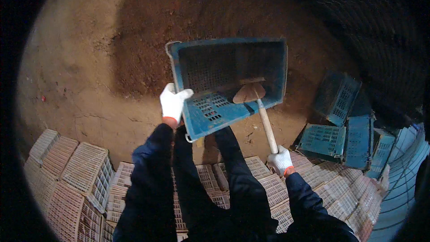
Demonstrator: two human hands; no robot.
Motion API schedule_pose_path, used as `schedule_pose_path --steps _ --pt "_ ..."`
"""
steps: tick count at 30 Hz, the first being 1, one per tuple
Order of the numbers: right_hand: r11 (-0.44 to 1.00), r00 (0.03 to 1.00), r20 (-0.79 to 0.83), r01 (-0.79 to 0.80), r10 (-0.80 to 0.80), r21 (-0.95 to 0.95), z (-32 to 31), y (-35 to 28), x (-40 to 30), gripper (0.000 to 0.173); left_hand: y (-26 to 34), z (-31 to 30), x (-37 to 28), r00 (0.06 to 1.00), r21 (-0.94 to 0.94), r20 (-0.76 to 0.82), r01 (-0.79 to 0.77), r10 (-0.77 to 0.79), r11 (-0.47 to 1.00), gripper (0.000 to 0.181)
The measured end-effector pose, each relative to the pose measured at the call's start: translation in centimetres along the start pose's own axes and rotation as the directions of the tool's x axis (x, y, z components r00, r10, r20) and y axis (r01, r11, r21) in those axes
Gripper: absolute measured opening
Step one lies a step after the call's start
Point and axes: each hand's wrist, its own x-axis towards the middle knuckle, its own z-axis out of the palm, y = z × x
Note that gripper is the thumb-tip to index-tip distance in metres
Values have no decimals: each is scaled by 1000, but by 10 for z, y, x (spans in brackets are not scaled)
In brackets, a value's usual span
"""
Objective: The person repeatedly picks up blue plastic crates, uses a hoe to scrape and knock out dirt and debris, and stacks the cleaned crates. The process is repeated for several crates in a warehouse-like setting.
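A blue plastic crate (231,114) is tilted so that its open top faces me. My left hand (172,102), in a white glove with an orange cuff, grips its left rim with the thumb over the edge. In my right hand (281,162), gloved the same way, is the end of a wooden handle. It belongs to a short-handled hoe (267,122) with a flat, flared blade (249,93). The blade reaches inside the crate, near its lower right side. Perforations show in the crate's walls, and its inner corner is in shadow.
Brown loose soil (144,33) covers the ground ahead, beside paler packed earth (74,84). Several pale slatted plastic crates (85,163) lie behind and around my legs. More blue crates (320,139) stand at right, near light blue sheeting (403,174).
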Motion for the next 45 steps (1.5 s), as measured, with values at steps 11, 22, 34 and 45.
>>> schedule_pose_path --steps 11,22,34,45 --pt "950 969 -242 115 -44 289 4 44 -65 18 204 26 -76 764 557 -70 -504 642 660 43" --pt "798 1000 2 -14 16 603 23 62 -37 27 56 -61 -107 503 731 580 -668 641 -137 17" --pt "928 979 -113 196 -168 317 27 -72 -113 24 -17 -164 -56 690 736 676 -650 260 -188 19" --pt "679 708 40 659 -705 324 107 -377 -194 24 -38 -167 -52 655 735 633 -675 413 -56 16"
